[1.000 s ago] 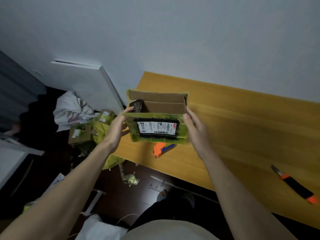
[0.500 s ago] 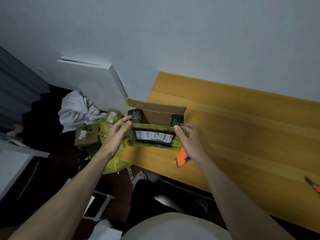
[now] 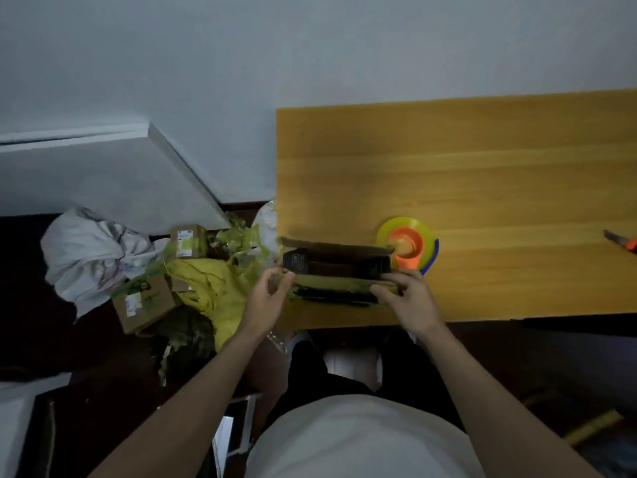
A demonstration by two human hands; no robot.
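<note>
An open cardboard box (image 3: 336, 251) wrapped in green tape sits on the near left corner of a wooden table (image 3: 482, 174). Black items show inside it at both ends. My left hand (image 3: 267, 298) is at the box's left end, its fingers curled at the near flap. My right hand (image 3: 406, 298) grips the near flap's right end, fingers curled over its edge. Just behind the box's right end stands an orange, yellow and blue plastic toy (image 3: 408, 244), partly hidden by the box.
An orange-and-black utility knife (image 3: 622, 240) lies at the table's right edge. On the floor to the left are small cardboard parcels (image 3: 143, 301), yellow-green wrapping (image 3: 210, 284), a white cloth bundle (image 3: 89, 250) and a white panel leaning on the wall (image 3: 113, 181).
The box has come down from in front of me onto the table's corner. My view has tilted down, and the toy now shows behind the box instead of below it.
</note>
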